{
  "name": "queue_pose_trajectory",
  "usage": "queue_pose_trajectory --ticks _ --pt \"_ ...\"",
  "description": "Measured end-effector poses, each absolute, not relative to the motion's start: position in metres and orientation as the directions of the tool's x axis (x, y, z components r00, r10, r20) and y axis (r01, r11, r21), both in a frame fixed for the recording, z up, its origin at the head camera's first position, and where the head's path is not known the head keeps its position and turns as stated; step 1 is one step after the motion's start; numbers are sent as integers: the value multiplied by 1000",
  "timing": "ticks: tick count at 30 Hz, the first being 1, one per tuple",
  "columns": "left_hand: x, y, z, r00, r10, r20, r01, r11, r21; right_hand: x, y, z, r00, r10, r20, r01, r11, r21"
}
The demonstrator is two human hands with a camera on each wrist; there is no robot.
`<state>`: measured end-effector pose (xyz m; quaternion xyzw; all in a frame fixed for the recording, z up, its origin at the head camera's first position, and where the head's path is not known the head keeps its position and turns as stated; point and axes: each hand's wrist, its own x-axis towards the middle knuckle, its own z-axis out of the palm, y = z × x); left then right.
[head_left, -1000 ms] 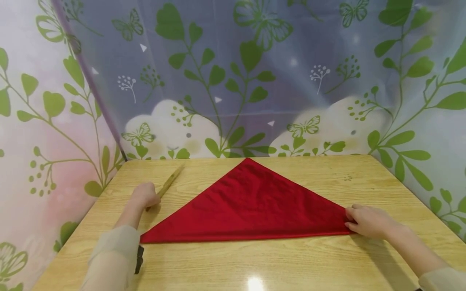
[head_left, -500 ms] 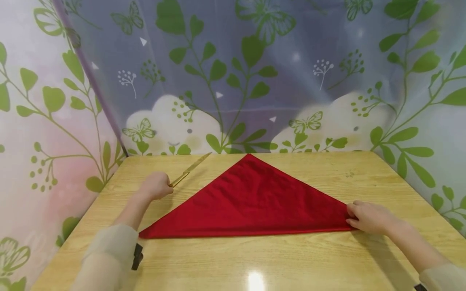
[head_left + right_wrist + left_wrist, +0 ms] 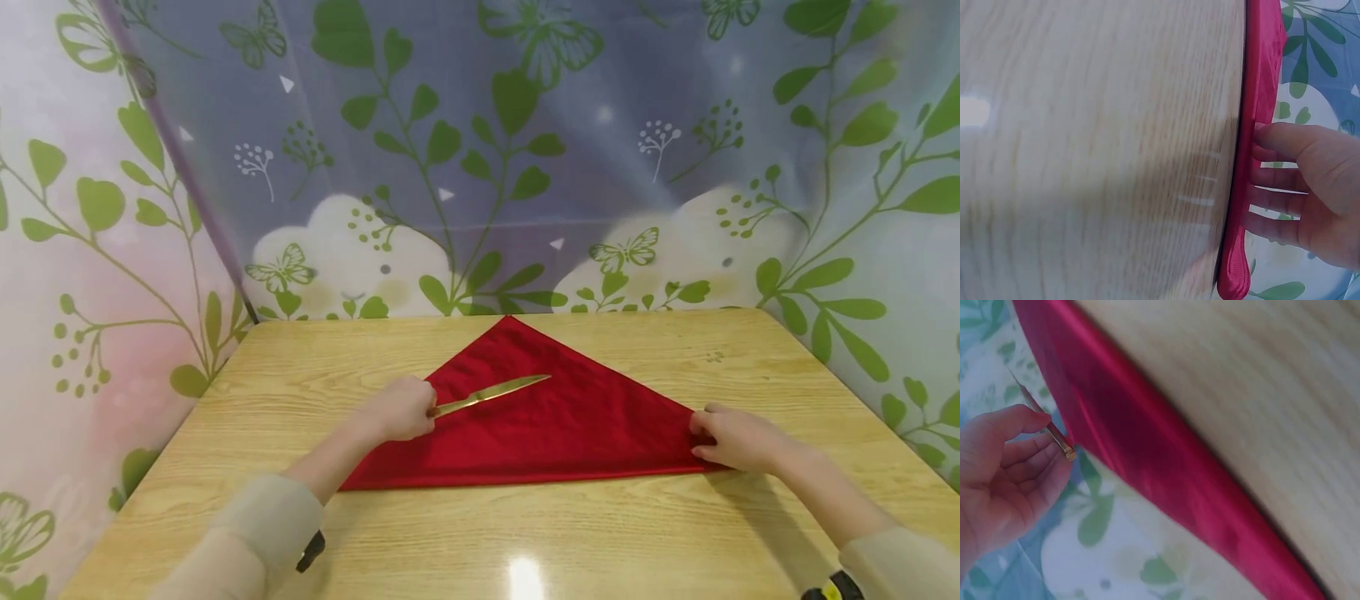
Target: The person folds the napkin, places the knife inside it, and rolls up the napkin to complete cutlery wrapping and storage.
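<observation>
A gold table knife [image 3: 495,391] is pinched by its handle in my left hand [image 3: 401,410], above the left half of a red cloth. Its blade points right and slightly away from me. The red satin cloth [image 3: 570,425] lies folded in a triangle, long edge toward me and tip at the back. In the left wrist view, thumb and fingers hold the knife [image 3: 1060,439] near its end. My right hand [image 3: 738,435] rests on the cloth's right corner. In the right wrist view, the fingertips of that hand [image 3: 1322,184] touch the red cloth [image 3: 1263,81].
The light wooden table [image 3: 570,533] spreads out around the cloth, with a bright reflection near its front. A patterned curtain [image 3: 480,150] with leaves and butterflies hangs behind the table and at both sides.
My left hand has carried the knife rightward from the bare table at the left to over the cloth, its blade swinging toward the right. The right hand stays at the cloth's right corner.
</observation>
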<state>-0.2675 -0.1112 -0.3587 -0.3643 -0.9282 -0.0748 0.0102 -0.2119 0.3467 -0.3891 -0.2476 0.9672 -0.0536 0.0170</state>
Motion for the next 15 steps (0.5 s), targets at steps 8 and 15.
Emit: queue_pose_trajectory --ticks 8,15 --pt "-252 -87 -370 -690 723 44 717 674 175 -213 348 -386 -865 -503 -3 -497 856 -140" --pt "-248 -74 -377 -654 756 28 749 643 159 -210 349 -384 -874 -486 -25 -479 869 -127"
